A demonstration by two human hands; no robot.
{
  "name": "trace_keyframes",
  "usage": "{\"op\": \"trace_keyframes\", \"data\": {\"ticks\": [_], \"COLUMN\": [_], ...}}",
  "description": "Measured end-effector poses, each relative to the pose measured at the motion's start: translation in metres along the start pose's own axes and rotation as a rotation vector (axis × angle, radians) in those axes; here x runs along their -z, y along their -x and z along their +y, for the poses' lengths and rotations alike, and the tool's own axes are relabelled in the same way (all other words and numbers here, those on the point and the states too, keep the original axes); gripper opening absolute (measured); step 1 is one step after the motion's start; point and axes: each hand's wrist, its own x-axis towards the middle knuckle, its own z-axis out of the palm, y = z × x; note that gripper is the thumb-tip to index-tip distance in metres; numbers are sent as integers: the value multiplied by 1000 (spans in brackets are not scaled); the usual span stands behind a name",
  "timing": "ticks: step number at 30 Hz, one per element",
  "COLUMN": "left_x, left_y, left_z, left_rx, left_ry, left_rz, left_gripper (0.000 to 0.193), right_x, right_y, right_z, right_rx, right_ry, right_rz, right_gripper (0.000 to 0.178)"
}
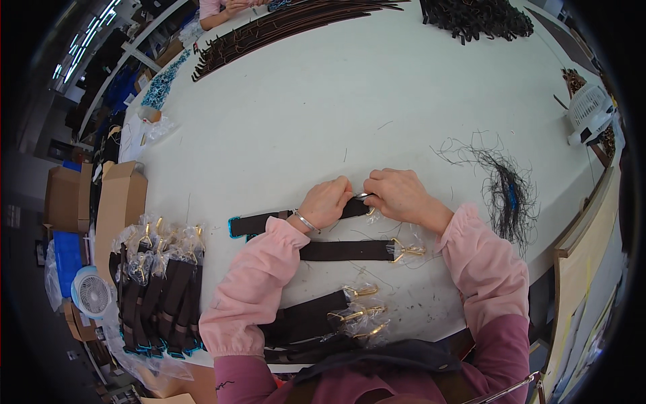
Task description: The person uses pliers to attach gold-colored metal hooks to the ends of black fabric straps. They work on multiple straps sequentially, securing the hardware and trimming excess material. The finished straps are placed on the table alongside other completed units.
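Observation:
Near the middle of the table, my left hand (326,202) pinches a dark brown strap (259,223) by its right part. The strap lies roughly level, with a blue-edged left end and a gold clasp in clear plastic at its right end. My right hand (398,195) is closed on a small silver metal tool (363,196), most of it hidden by the fingers; it looks like thread snips. The two hands almost meet over the strap. Just below them lies another brown strap (346,251) with a gold hook (406,251) in plastic film.
More straps (309,313) with wrapped gold hooks lie close to my body. At left is a heap of straps (165,296), beside a cardboard box (121,209) and a fan (91,293). Loose black threads (508,195) lie at right. Long brown strips (269,44) cross the far side, near another person's hand (232,8).

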Motion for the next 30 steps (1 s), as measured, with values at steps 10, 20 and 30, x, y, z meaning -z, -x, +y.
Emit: {"op": "trace_keyframes", "data": {"ticks": [10,20,30], "left_x": [-3,-2,-1], "left_y": [1,1,1], "left_z": [2,3,4], "left_rx": [32,35,56], "left_ry": [-23,-28,-38], "left_rz": [36,27,1], "left_gripper": [14,13,14], "right_x": [-2,-3,-6], "right_y": [1,2,1], "right_z": [3,5,5], "right_rx": [42,67,74], "right_ry": [-8,9,0], "right_rz": [1,3,27], "right_gripper": [15,14,13]}}
